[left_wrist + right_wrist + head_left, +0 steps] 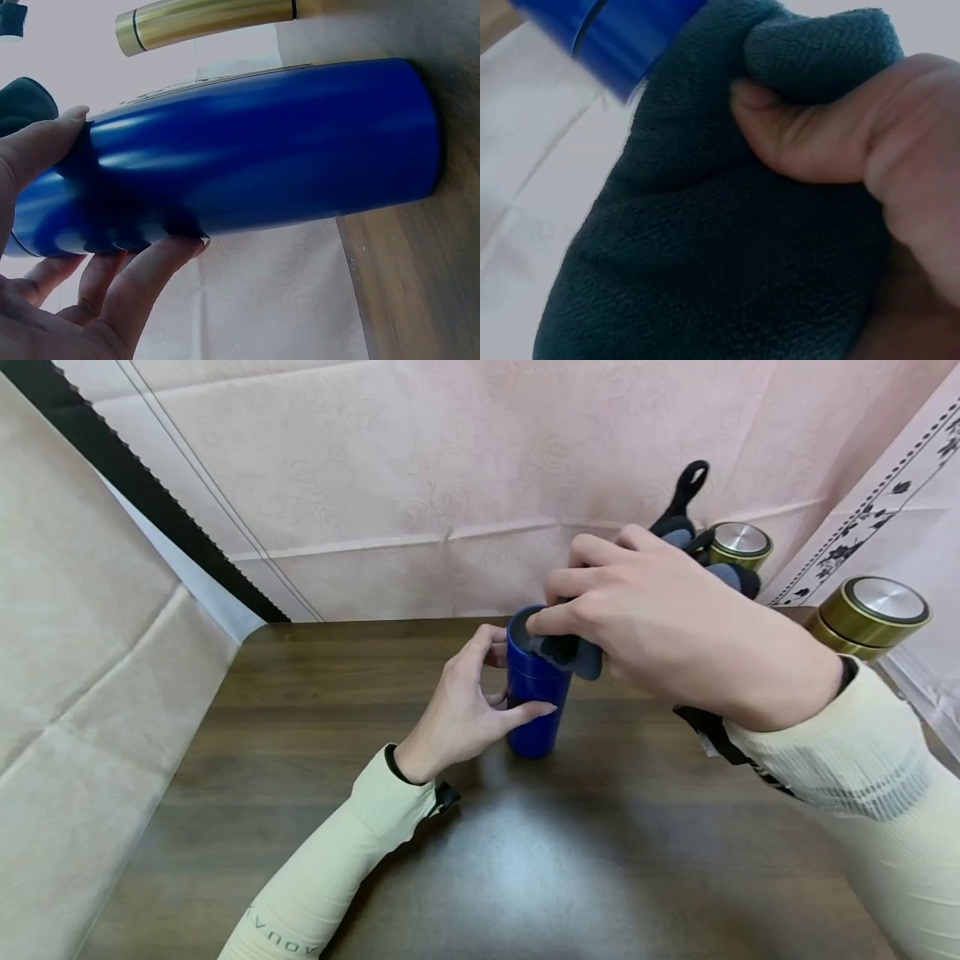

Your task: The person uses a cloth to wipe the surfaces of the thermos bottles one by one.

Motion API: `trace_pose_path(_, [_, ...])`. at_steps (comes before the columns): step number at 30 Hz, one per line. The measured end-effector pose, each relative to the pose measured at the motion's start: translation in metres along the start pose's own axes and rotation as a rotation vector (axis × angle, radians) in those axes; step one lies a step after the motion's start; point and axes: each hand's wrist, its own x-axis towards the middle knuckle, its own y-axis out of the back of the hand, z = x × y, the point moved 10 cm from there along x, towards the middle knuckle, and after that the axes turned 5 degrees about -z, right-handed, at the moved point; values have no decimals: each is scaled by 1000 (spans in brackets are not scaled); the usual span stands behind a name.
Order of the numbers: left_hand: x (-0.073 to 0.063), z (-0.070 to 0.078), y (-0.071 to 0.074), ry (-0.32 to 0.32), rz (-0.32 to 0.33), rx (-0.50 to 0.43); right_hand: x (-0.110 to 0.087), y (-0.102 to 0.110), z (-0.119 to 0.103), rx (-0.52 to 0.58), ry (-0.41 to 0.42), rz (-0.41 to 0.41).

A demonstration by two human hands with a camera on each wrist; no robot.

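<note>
A blue thermos bottle [534,718] stands upright on the brown table. My left hand [465,714] holds it by its upper half, thumb on one side and fingers on the other, as the left wrist view shows on the blue bottle [262,150]. Above it, my right hand [660,618] pinches a dark grey-blue cloth [675,247] against the bottle's top. Thumb and fingers bunch the fabric. Part of the cloth hangs over the rim, and a loop of it sticks up behind the hand. The bottle's top is partly hidden by cloth and fingers.
Two gold thermos bottles with silver-topped lids stand at the right: the nearer gold bottle [870,618] and the farther gold bottle [741,545]. Pale patterned cloth [450,468] hangs behind the wooden table [300,727] and along its left side.
</note>
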Motion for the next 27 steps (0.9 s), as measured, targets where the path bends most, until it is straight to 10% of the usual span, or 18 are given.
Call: trace_pose_path(27, [1, 0, 0, 24, -11, 3, 16, -8, 25, 36, -182, -62])
